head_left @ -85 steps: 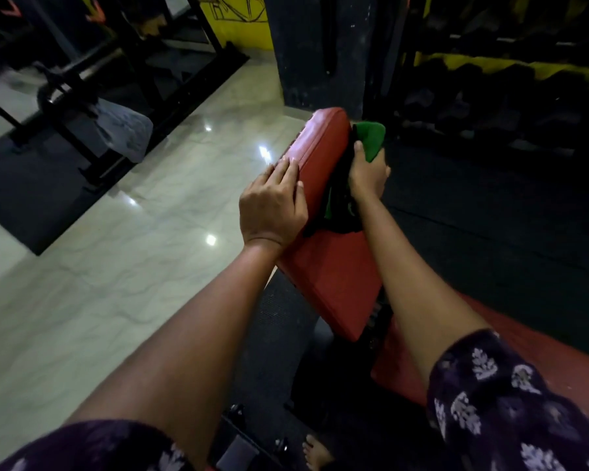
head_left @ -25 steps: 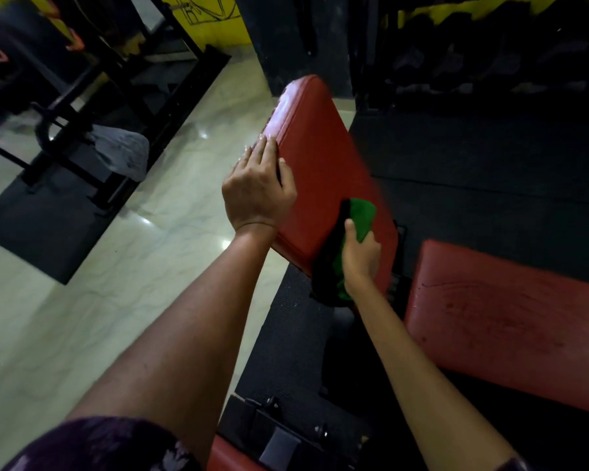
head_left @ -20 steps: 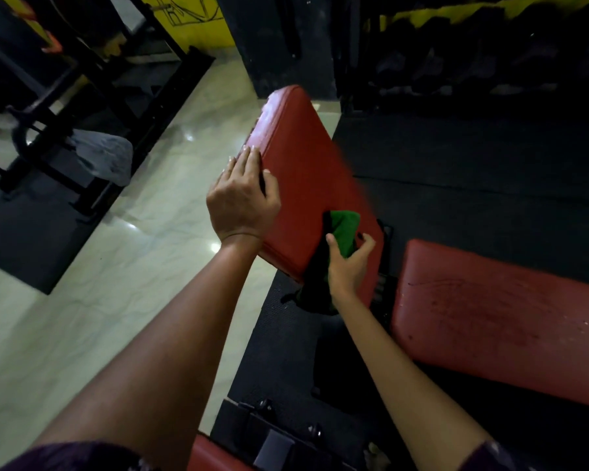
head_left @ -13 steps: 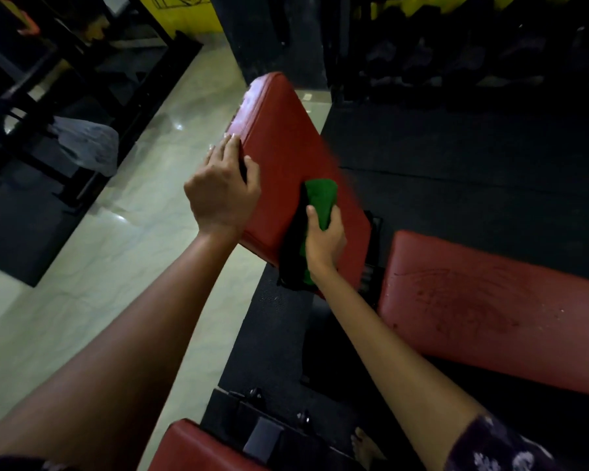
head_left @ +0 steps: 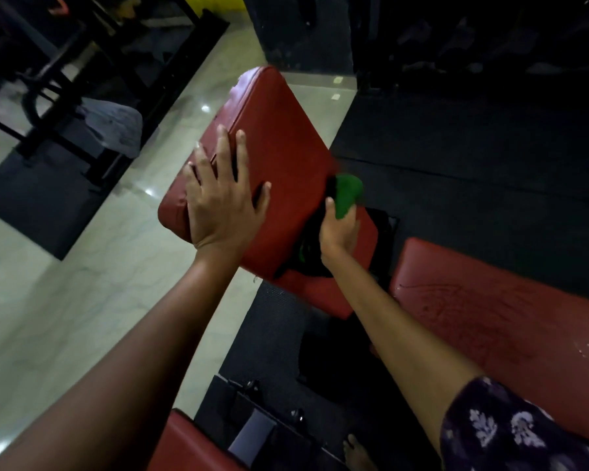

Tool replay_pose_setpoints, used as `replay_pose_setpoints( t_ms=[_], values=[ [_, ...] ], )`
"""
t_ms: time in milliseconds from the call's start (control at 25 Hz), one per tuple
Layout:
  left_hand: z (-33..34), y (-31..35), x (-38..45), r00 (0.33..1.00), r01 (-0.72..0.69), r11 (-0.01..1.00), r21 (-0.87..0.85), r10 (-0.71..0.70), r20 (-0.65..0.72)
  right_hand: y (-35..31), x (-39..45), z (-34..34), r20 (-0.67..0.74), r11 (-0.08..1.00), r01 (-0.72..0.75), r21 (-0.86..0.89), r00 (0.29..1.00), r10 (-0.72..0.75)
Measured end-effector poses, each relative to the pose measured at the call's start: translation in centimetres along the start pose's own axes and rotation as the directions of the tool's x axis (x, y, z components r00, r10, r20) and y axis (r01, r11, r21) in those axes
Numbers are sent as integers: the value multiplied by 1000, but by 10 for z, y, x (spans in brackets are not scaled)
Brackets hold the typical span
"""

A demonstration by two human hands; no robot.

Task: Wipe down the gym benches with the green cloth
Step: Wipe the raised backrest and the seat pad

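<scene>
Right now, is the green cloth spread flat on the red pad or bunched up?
Bunched. The green cloth is gathered in the right hand, not spread, against the red pad.

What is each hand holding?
The right hand grips the green cloth by its lower part. The left hand holds nothing, resting flat on the red pad.

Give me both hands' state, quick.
Left hand: open, fingers spread flat on the red backrest pad.
Right hand: gripping the green cloth.
</scene>
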State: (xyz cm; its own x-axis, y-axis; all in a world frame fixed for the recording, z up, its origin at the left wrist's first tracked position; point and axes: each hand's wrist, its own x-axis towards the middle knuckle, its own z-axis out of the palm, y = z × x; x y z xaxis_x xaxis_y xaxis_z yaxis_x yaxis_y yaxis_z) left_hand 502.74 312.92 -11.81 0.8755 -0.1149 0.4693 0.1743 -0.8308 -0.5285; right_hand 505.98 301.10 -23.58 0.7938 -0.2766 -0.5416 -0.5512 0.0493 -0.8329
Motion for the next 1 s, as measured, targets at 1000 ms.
replay_pose_setpoints(
  t_ms=[1000],
  values=[
    [2,9,7,1000,0,999,-46,1,25,62,47,-21,7,969,-238,-63,971,239]
  ],
)
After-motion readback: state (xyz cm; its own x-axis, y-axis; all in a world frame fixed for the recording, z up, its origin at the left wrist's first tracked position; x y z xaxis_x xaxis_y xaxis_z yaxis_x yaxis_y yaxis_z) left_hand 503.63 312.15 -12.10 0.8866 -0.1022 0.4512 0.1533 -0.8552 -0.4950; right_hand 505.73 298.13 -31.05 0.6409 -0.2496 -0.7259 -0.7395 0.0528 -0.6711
